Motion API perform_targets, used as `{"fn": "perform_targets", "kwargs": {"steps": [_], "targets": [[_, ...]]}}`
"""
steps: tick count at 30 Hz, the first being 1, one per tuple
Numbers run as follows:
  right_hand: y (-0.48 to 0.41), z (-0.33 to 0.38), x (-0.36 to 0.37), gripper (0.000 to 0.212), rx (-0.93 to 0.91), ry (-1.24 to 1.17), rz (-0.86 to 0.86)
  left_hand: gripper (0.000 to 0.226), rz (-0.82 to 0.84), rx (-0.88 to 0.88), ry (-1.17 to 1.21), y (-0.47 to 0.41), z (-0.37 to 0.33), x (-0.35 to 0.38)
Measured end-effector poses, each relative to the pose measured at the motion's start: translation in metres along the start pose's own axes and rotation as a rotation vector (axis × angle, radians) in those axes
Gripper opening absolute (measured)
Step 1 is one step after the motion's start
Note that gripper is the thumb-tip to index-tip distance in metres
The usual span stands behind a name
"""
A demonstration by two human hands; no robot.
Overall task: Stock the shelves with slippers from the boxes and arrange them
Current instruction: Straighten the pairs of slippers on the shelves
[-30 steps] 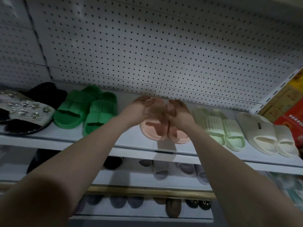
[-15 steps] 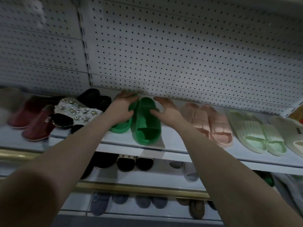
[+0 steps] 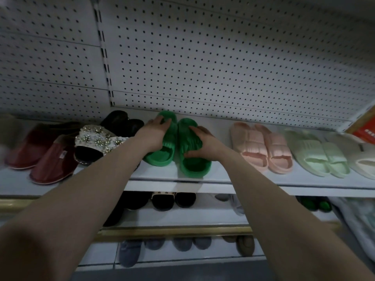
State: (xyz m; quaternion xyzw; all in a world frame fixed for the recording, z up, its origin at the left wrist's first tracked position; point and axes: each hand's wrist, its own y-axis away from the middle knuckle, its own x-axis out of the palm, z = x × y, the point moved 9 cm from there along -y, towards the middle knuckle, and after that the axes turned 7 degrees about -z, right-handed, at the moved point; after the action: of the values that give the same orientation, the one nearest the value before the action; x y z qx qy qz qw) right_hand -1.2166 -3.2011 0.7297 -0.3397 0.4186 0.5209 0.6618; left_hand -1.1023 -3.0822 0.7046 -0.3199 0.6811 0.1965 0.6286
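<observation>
The green slippers (image 3: 190, 167), thick moulded foam with ridged, puffy straps and rounded soles, sit side by side on the white top shelf (image 3: 182, 186), toes toward the perforated back panel (image 3: 203, 57). The left hand (image 3: 153, 134) curls its fingers over one strap. The right hand (image 3: 205, 142) grips the other, thumb at the strap opening. To one side lie a rhinestone sandal (image 3: 95, 138), black slippers (image 3: 121, 122) and dark red slippers (image 3: 40, 155). On the other side are ribbed pink slippers (image 3: 261, 147) and pale green slippers (image 3: 318, 157). The lower shelves hold black slides (image 3: 172, 199) and fuzzy grey slippers (image 3: 129, 252).
</observation>
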Motion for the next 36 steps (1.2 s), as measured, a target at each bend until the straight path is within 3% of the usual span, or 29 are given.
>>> {"fn": "perform_targets", "kwargs": {"steps": [4,11,24,30,36], "targets": [[0.01,0.002,0.0,0.088,0.051,-0.006,-0.031,0.093,-0.012,0.033,-0.037,0.002,-0.01,-0.006],[0.016,-0.019,0.01,0.096,0.172,-0.038,-0.128,0.091,-0.05,0.032,-0.051,0.016,-0.029,-0.01],[0.029,-0.05,-0.005,0.095,0.153,-0.062,-0.134,0.091,-0.077,-0.006,0.103,0.022,-0.066,-0.007],[0.024,-0.063,-0.005,0.119,0.092,-0.075,-0.008,0.096,-0.11,-0.013,0.182,0.019,-0.066,-0.003],[0.012,-0.077,-0.023,0.109,0.078,-0.021,-0.111,0.1,-0.131,-0.064,0.177,0.011,-0.06,0.004]]}}
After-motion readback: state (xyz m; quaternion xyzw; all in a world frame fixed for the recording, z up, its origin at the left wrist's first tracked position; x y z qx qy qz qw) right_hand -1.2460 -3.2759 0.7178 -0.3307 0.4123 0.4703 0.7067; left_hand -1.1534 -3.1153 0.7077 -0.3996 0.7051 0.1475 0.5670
